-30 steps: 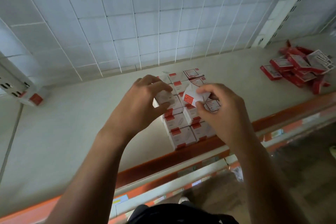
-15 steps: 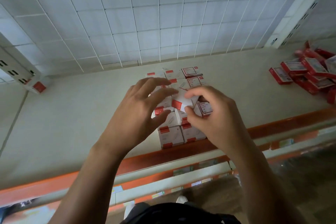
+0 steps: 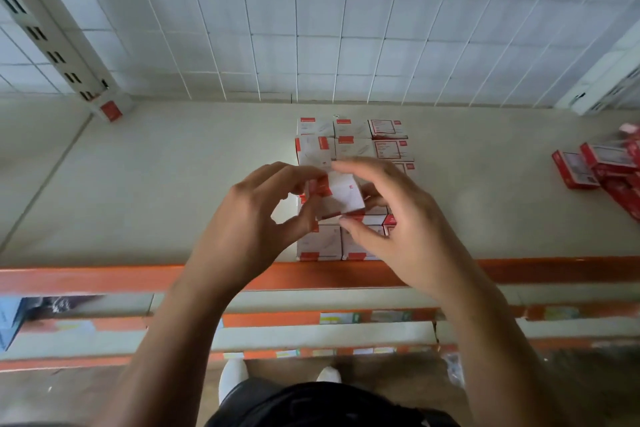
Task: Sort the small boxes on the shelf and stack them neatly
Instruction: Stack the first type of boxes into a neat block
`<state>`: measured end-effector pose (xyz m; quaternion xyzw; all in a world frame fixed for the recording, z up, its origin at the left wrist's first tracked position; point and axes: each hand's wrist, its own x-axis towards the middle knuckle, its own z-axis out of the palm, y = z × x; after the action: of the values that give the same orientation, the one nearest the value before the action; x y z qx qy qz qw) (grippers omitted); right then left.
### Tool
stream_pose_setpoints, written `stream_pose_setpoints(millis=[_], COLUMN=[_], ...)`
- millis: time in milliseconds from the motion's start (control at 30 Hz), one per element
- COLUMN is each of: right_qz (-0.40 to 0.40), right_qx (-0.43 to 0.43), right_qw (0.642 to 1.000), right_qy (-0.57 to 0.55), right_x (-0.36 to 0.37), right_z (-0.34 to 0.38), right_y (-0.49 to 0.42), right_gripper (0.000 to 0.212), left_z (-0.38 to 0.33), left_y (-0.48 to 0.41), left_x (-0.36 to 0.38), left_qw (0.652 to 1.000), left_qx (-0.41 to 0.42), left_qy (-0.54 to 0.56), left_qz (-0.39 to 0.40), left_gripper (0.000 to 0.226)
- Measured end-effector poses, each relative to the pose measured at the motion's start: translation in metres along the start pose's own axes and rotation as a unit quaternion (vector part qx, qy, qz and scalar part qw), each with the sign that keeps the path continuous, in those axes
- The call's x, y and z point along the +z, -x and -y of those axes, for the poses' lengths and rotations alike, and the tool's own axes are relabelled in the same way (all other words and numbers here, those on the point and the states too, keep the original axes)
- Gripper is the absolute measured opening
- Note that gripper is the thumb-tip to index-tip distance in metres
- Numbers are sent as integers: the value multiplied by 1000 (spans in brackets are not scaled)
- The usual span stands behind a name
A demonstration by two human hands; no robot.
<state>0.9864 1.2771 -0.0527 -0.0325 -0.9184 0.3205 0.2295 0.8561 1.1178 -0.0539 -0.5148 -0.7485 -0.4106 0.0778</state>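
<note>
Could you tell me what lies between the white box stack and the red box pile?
Nothing: the head view shows only bare shelf between the white box stack and the red box pile.

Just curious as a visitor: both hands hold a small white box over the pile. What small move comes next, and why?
Probably lower the white box onto the stacked boxes, squared with their rows: the left hand and right hand pinch it tilted above them.

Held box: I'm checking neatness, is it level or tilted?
Tilted. The box has its edges askew to the stack beneath it, and the left hand and right hand pinch it.
</note>
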Motion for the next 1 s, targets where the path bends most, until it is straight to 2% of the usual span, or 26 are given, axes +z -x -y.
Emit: stream_pose_setpoints(millis=[100, 200, 267, 500, 667, 867, 1000], right_qz=[-8, 6, 9, -31, -49, -40, -37], right_qx=[11, 29, 28, -27, -91, -52, -37], right_qw=[999, 998, 998, 999, 993, 996, 996], right_qy=[-32, -59, -52, 6, 57, 68, 74], right_x=[-2, -4, -4, -1, 5, 16, 22], right_z=[-4, -5, -5, -1, 2, -2, -7], right_y=[3, 5, 6, 2, -3, -3, -1], right_gripper=[53, 54, 53, 52, 35, 33, 33], left_z=[-7, -7, -6, -2, 7, 22, 31], left_y=[3, 8, 10, 11, 10, 8, 9], left_x=[1, 1, 1, -5, -12, -19, -22], left_qw=[1000, 999, 998, 999, 998, 996, 996], left_qx=[-18, -28, -32, -25, -16, 3, 6], left_qy=[5, 12, -3, -17, -7, -11, -5], left_qz=[2, 43, 53, 41, 58, 89, 94], left_gripper=[20, 43, 50, 44, 46, 53, 48])
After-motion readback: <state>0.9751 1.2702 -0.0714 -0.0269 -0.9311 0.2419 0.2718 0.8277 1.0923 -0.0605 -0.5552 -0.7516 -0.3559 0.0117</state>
